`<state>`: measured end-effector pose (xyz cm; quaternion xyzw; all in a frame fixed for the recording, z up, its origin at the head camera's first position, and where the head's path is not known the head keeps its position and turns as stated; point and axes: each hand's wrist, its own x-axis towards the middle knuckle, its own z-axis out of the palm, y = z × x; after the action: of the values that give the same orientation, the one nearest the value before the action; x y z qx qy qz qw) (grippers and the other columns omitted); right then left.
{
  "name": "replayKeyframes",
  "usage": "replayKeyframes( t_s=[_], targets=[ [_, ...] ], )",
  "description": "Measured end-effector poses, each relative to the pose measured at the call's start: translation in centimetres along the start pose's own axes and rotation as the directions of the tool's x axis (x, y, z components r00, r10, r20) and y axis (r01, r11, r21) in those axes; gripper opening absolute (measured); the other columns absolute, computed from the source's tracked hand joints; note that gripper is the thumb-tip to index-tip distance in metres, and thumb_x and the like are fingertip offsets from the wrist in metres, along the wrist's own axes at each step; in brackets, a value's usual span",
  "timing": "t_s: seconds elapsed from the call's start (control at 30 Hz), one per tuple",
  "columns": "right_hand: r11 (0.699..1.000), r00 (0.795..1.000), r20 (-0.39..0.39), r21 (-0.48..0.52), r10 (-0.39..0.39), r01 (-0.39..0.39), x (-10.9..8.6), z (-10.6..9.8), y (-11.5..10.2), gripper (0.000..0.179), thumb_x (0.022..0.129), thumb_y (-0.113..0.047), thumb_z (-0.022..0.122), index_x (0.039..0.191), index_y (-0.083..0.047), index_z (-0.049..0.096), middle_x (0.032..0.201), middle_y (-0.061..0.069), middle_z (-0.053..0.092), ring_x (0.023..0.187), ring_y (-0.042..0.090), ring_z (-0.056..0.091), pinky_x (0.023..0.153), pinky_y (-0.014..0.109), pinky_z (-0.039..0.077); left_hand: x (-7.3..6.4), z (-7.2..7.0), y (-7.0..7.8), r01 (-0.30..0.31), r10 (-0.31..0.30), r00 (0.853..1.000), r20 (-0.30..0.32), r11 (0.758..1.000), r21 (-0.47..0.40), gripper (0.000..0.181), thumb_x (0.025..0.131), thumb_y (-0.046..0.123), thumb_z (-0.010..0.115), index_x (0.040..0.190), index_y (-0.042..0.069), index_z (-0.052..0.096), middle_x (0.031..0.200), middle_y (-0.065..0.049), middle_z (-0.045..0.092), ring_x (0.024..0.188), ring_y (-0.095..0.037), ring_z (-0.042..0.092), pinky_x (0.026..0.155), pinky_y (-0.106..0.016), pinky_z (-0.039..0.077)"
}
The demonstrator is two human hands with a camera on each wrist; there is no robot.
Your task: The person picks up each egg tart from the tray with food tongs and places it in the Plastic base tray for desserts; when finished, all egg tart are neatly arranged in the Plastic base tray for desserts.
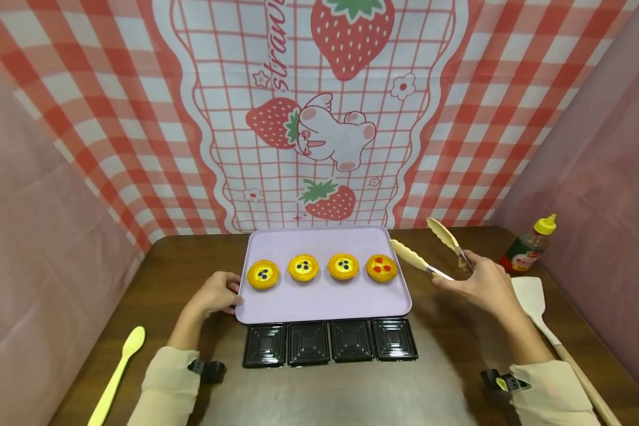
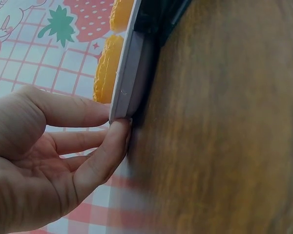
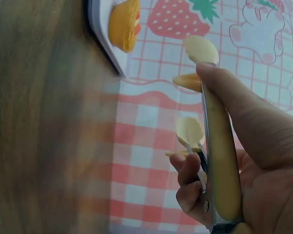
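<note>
A lilac tray (image 1: 319, 305) holds a row of small yellow tarts: three topped with dark blue berries, such as the leftmost tart (image 1: 263, 276), and at the right end one red-topped tart (image 1: 381, 268). My left hand (image 1: 216, 294) pinches the tray's left edge between thumb and fingers, seen closely at the tray rim (image 2: 123, 90) in the left wrist view. To the right of the tray, my right hand (image 1: 488, 287) grips metal tongs (image 3: 222, 151) with cream tips. Their arms are spread apart with nothing between them, and one tong tip (image 1: 409, 255) reaches close to the tray's right side.
Several black square plastic containers (image 1: 351, 340) stand along the tray's front edge. A yellow spoon (image 1: 118, 373) lies at the left. On the right are a white spatula (image 1: 529, 299) with a wooden handle and a yellow-capped sauce bottle (image 1: 528, 248). A strawberry-print cloth (image 1: 442, 112) hangs behind the table.
</note>
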<state>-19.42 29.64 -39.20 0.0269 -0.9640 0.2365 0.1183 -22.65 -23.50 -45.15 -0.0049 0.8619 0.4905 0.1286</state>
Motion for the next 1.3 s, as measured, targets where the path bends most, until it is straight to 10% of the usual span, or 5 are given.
replayKeyframes(
  t_s=[0.3,1.3],
  targets=[
    [0.999,0.992,0.128,-0.052,-0.009,0.015,0.2,0.0,-1.3,0.103,0.063,-0.072,0.079,0.129,0.006,0.06,0.103,0.024,0.068,0.082,0.037,0.062,0.064,0.052,0.052,0.2,-0.2,0.1,0.006,-0.006,1.0,-0.011,1.0,0.021,0.052,0.074,-0.013,0.069,0.122,-0.019,0.052,0.095,-0.023,0.053,0.069,-0.025,0.06,0.056,-0.038,0.061],
    [0.995,0.963,0.27,-0.088,-0.014,0.039,1.1,3.1,-1.6,0.085,0.067,-0.06,0.084,0.125,-0.001,0.067,0.096,0.014,0.07,0.072,0.023,0.054,0.053,0.033,0.043,0.4,-0.1,-0.5,0.011,-0.011,1.0,0.003,1.0,0.013,0.051,0.075,-0.013,0.069,0.122,-0.018,0.052,0.091,-0.021,0.052,0.069,-0.025,0.059,0.056,-0.038,0.061]
  ],
)
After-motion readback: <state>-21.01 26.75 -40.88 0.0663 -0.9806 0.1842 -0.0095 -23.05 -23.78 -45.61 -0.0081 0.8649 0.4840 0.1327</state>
